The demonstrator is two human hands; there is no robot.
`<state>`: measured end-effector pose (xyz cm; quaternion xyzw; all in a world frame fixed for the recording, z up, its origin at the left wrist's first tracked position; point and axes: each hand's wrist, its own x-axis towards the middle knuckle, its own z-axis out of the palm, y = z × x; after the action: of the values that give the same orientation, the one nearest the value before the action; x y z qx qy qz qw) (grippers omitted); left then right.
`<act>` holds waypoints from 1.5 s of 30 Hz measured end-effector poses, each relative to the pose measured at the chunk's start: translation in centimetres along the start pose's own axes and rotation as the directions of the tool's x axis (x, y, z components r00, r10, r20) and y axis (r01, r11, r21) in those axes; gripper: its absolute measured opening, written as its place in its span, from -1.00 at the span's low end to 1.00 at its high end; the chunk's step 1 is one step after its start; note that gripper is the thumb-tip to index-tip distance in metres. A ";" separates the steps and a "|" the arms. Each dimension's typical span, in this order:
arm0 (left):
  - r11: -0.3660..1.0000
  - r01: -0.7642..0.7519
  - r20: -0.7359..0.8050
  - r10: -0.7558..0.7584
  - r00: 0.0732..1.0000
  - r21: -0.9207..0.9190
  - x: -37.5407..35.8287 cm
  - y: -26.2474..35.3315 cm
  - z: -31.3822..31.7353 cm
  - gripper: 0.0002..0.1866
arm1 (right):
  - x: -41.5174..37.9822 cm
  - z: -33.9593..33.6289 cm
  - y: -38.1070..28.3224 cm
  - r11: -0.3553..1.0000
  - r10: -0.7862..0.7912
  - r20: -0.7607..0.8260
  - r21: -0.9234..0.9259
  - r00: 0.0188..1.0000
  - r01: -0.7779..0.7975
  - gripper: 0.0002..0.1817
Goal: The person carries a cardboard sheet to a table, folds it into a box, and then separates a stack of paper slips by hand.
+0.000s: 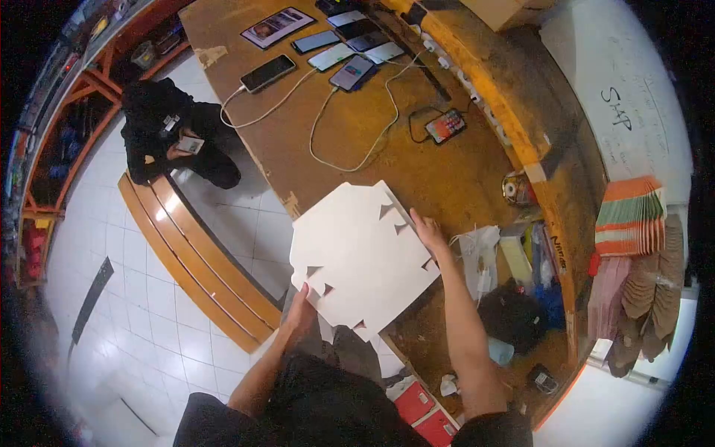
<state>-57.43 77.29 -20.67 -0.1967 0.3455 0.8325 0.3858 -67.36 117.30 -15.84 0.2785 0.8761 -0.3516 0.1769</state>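
I hold a white die-cut cardboard sheet (357, 253) in front of me, over the near corner of the wooden table (357, 153). Small notches and folded tabs line two of its sides, and its far edge is shaped. My left hand (299, 314) grips the lower left edge, thumb on top and the other fingers hidden beneath. On the right edge, my right hand (430, 232) is closed with its fingers along the side. Part of the tabletop is hidden under the sheet.
Several phones, among them a black phone (268, 74), lie with white cables at the table's far end. Another phone (447, 126) lies nearer. A seated person (175, 134) holds a phone by a wooden bench (194, 261). Stacked cardboard (631, 216) stands at right.
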 end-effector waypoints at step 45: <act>0.944 -0.318 0.181 0.299 0.937 0.090 -4.2 13.6 45.5 -0.27 | -15.7 -48.9 -14.5 0.867 -0.099 0.176 0.499 0.979 -0.002 -0.38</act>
<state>-68.14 101.94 18.66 -0.0473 0.3877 0.8742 0.2885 -69.54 137.90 33.39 0.2565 0.7412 -0.5949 0.1758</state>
